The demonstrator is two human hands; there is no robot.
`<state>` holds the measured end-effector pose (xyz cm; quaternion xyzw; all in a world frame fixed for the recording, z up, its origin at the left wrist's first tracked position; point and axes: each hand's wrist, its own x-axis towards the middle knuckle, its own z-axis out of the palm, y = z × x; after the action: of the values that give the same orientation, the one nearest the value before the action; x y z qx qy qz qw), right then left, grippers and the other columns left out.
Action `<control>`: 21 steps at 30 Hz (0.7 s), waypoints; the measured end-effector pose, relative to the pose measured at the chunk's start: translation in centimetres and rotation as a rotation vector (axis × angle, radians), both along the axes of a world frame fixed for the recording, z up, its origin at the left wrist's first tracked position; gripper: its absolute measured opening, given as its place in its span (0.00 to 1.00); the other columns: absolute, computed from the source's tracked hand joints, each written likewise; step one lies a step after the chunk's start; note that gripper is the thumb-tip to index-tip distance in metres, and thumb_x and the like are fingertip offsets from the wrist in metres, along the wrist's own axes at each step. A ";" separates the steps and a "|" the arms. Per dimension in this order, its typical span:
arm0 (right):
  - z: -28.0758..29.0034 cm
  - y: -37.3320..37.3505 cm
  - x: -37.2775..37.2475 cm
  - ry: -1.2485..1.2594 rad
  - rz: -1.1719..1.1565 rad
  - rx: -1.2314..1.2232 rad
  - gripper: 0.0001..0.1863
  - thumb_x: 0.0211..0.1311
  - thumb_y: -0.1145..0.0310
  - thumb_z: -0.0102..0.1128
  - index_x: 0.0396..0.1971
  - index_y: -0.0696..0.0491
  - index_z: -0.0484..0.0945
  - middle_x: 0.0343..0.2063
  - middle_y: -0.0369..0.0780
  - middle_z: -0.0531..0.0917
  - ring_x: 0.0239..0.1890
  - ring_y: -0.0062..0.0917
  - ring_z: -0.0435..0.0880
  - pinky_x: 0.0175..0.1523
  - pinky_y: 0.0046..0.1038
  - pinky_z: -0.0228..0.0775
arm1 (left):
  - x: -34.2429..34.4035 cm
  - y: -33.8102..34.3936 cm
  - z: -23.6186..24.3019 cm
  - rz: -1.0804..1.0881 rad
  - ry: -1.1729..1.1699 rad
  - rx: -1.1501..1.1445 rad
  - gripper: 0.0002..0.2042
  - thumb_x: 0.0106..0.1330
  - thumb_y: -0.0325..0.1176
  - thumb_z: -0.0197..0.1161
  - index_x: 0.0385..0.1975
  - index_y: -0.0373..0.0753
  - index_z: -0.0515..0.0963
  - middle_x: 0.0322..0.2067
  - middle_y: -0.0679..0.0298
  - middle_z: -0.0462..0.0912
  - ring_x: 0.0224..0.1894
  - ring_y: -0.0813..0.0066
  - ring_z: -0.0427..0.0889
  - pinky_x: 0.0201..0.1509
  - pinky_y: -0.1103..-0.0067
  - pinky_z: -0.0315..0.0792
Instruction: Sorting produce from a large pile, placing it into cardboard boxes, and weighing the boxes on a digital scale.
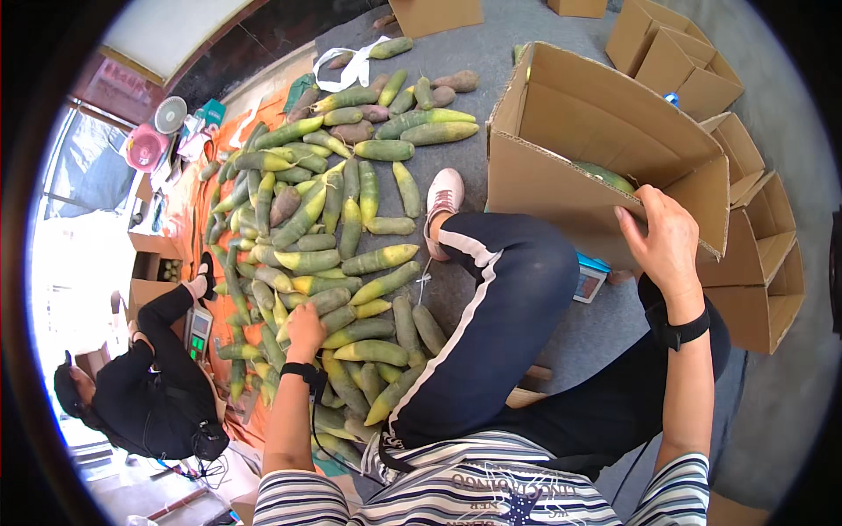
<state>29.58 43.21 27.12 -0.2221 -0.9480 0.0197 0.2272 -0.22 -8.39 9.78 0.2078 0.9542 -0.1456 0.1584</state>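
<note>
My left hand (pixel 305 330) reaches down into a large pile of green radishes (pixel 381 259), its fingers curled over a green radish (pixel 330 301) there. The fingertips are partly hidden. On the right, my right hand (pixel 664 238) grips the near wall of an open cardboard box (pixel 561 188), with fingers at its top edge and thumb against the outer side. Inside the box, part of a green radish (pixel 605 176) shows; the rest of the inside is hidden by the near wall. A blue scale (pixel 592 279) with a display peeks out beneath the box.
Several open cardboard boxes (pixel 763 263) stand along the right. Reddish-brown roots (pixel 353 132) and a white plastic bag (pixel 346 68) lie at the far end of the pile. Another person (pixel 149 394) sits at the left beside a scale (pixel 198 333). My bent leg (pixel 517 289) separates pile and box.
</note>
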 end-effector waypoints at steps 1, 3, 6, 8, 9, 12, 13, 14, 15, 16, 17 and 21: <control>0.0 -0.1 0.0 -0.011 0.005 0.006 0.13 0.55 0.63 0.66 0.32 0.55 0.74 0.26 0.43 0.80 0.31 0.39 0.81 0.36 0.38 0.72 | -0.3 -1.0 -1.0 0.005 -0.011 0.006 0.21 0.58 0.36 0.67 0.49 0.36 0.71 0.50 0.52 0.74 0.56 0.50 0.73 0.54 0.58 0.72; 0.1 -0.3 0.0 0.000 -0.018 0.015 0.13 0.55 0.62 0.65 0.32 0.55 0.75 0.27 0.43 0.80 0.32 0.39 0.81 0.37 0.37 0.73 | -1.0 -2.2 -2.8 -0.028 0.073 -0.034 0.23 0.58 0.36 0.67 0.51 0.36 0.70 0.52 0.52 0.72 0.59 0.52 0.71 0.55 0.59 0.71; 0.1 -0.5 -0.1 0.017 -0.024 0.025 0.13 0.56 0.62 0.65 0.32 0.55 0.76 0.28 0.43 0.81 0.33 0.38 0.82 0.37 0.37 0.73 | -2.5 -2.9 -4.8 -0.018 0.079 -0.020 0.27 0.54 0.35 0.69 0.54 0.37 0.69 0.54 0.53 0.72 0.60 0.54 0.69 0.58 0.60 0.70; 0.1 -0.7 -0.3 -0.014 -0.029 0.029 0.14 0.55 0.60 0.65 0.33 0.55 0.76 0.28 0.43 0.81 0.33 0.38 0.82 0.38 0.36 0.73 | -3.6 -3.3 -5.5 0.039 0.022 0.013 0.30 0.51 0.35 0.71 0.56 0.38 0.68 0.54 0.53 0.72 0.61 0.55 0.69 0.60 0.60 0.69; -0.1 -0.7 -0.5 -0.017 -0.024 0.034 0.14 0.55 0.60 0.65 0.33 0.54 0.76 0.28 0.43 0.81 0.33 0.38 0.82 0.38 0.36 0.74 | -4.3 -4.2 -5.6 0.083 -0.031 0.027 0.32 0.49 0.35 0.71 0.56 0.39 0.68 0.54 0.53 0.72 0.61 0.55 0.69 0.61 0.60 0.68; -0.3 -0.5 -0.6 -0.018 -0.034 0.033 0.15 0.54 0.59 0.65 0.33 0.54 0.76 0.28 0.42 0.82 0.33 0.37 0.83 0.39 0.36 0.74 | -6.2 -4.8 -6.8 0.039 -0.058 0.012 0.33 0.47 0.36 0.72 0.56 0.39 0.69 0.54 0.51 0.72 0.60 0.53 0.70 0.59 0.60 0.70; -0.2 -0.5 -0.5 -0.038 -0.050 0.030 0.15 0.54 0.58 0.65 0.33 0.54 0.76 0.29 0.42 0.82 0.33 0.37 0.83 0.39 0.35 0.74 | -6.2 -3.5 -6.5 0.043 -0.064 -0.108 0.32 0.47 0.36 0.72 0.55 0.40 0.70 0.53 0.51 0.72 0.59 0.51 0.71 0.58 0.60 0.71; -0.4 -0.4 -0.4 -0.018 -0.048 0.050 0.15 0.54 0.58 0.65 0.33 0.54 0.76 0.29 0.42 0.82 0.33 0.37 0.83 0.39 0.36 0.74 | -6.2 -2.1 -6.1 0.045 -0.065 -0.230 0.31 0.46 0.36 0.72 0.54 0.40 0.71 0.52 0.50 0.72 0.57 0.50 0.71 0.57 0.61 0.71; -0.2 -0.3 -0.3 0.000 -0.050 0.075 0.15 0.54 0.58 0.65 0.32 0.54 0.76 0.28 0.42 0.82 0.33 0.37 0.83 0.38 0.35 0.75 | -6.0 -1.4 -5.4 0.016 -0.067 -0.228 0.31 0.46 0.36 0.72 0.54 0.40 0.71 0.52 0.50 0.72 0.57 0.50 0.71 0.57 0.61 0.71; -0.1 -0.2 -0.2 0.010 -0.047 0.067 0.15 0.54 0.58 0.64 0.31 0.54 0.75 0.27 0.42 0.81 0.33 0.37 0.83 0.38 0.36 0.75 | -5.9 -1.2 -4.9 -0.024 -0.052 -0.215 0.30 0.45 0.36 0.73 0.52 0.40 0.72 0.51 0.49 0.72 0.55 0.49 0.72 0.56 0.61 0.72; -0.1 -0.1 -0.1 0.021 -0.046 0.059 0.15 0.54 0.58 0.64 0.29 0.54 0.75 0.26 0.42 0.80 0.32 0.37 0.83 0.37 0.36 0.75 | -5.6 -1.0 -4.6 -0.067 -0.037 -0.202 0.29 0.45 0.37 0.73 0.50 0.40 0.73 0.51 0.49 0.73 0.54 0.48 0.73 0.55 0.61 0.73; -0.7 0.7 0.1 0.087 -0.018 0.087 0.16 0.53 0.56 0.63 0.26 0.54 0.72 0.23 0.42 0.79 0.30 0.36 0.82 0.37 0.36 0.75 | -3.4 -2.0 -4.3 -0.109 0.114 -0.135 0.29 0.41 0.42 0.75 0.45 0.37 0.76 0.48 0.47 0.73 0.48 0.47 0.76 0.51 0.61 0.74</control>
<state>29.67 43.90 26.38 -0.2196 -0.9351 -0.0140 0.2776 -3.63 -10.40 5.53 0.2397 0.9370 -0.2294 0.1092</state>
